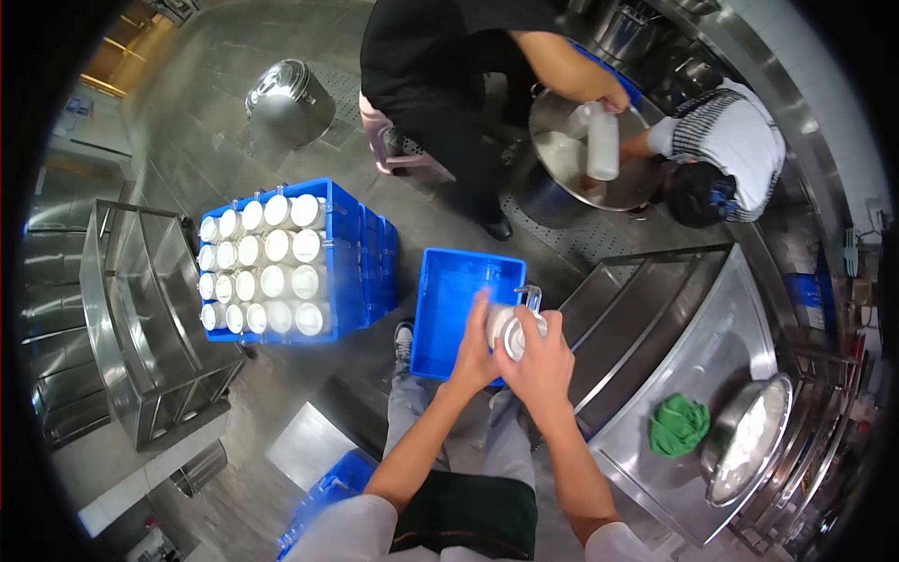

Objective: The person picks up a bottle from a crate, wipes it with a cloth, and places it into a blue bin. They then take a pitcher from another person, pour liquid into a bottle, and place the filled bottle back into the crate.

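Note:
Over a blue crate (pixel 421 318) I hold a plastic jug (pixel 498 325) with whitish contents, a white lid and a clear handle. My left hand (pixel 476 354) is wrapped round the jug's side, its thumb pointing forward. My right hand (pixel 543 363) grips the jug at its lid, fingers curled over the top. The crate's blue floor shows beyond the jug.
Left stands a stack of blue crates (pixel 348 267), the top one filled with white-lidded jugs (pixel 276 245). Ahead, two people work at a large pot (pixel 562 150); one hand holds a white jug (pixel 602 150). Right is a steel counter (pixel 655 487) with a green cloth (pixel 678 424) and a bowl (pixel 749 440).

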`<control>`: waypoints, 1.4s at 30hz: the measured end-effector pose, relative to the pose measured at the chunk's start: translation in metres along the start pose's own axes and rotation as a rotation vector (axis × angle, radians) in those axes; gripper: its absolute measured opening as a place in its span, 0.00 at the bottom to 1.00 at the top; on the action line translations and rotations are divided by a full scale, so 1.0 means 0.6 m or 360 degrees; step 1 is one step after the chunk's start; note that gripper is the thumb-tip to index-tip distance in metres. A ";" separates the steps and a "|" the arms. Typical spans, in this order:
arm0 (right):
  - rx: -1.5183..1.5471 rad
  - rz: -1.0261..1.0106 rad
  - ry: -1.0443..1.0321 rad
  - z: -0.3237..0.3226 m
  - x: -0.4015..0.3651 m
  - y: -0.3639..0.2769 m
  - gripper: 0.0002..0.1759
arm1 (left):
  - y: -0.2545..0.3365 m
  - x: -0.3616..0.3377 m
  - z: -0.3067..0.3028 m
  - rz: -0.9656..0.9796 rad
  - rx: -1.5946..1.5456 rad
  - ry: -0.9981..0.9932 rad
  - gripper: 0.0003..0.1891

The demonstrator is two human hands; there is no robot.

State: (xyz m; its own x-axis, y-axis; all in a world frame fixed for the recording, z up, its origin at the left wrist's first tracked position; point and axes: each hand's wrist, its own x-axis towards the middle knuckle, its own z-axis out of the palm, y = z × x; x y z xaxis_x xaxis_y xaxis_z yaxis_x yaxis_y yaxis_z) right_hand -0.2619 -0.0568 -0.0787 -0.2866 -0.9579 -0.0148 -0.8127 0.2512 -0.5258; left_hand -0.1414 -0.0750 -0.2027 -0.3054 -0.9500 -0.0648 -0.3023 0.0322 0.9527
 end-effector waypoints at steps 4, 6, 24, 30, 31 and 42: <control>0.0002 0.0024 -0.0061 0.290 0.085 0.052 0.31 | -0.227 -0.049 -0.086 -0.0354 0.0246 0.0182 0.59; -0.0034 0.0043 -0.0121 0.435 0.125 0.088 0.31 | -0.358 -0.131 -0.111 -0.0650 0.0387 0.0105 0.53; -0.0155 0.0133 -0.0550 1.021 0.236 0.277 0.43 | -0.379 -0.277 -0.221 -0.0980 0.0361 -0.0561 0.28; 0.0319 0.0264 -0.0745 0.952 0.182 0.292 0.60 | -0.401 -0.325 -0.205 -0.1405 0.0039 -0.0507 0.26; 0.0401 0.0418 -0.1054 0.906 0.163 0.282 0.60 | -0.406 -0.334 -0.199 -0.1416 -0.0024 -0.0485 0.26; 0.0371 0.0173 0.0307 -0.097 -0.236 0.096 0.19 | -0.106 -0.122 -0.015 -0.0468 -0.0080 -0.0646 0.17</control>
State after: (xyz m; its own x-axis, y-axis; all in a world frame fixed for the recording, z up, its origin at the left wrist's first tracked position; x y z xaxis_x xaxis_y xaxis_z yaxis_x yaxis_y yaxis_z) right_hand -0.2973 0.1014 -0.0574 -0.4744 -0.8777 0.0680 -0.6403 0.2911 -0.7109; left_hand -0.0920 -0.0104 -0.2558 -0.5433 -0.7191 -0.4334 -0.3873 -0.2433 0.8893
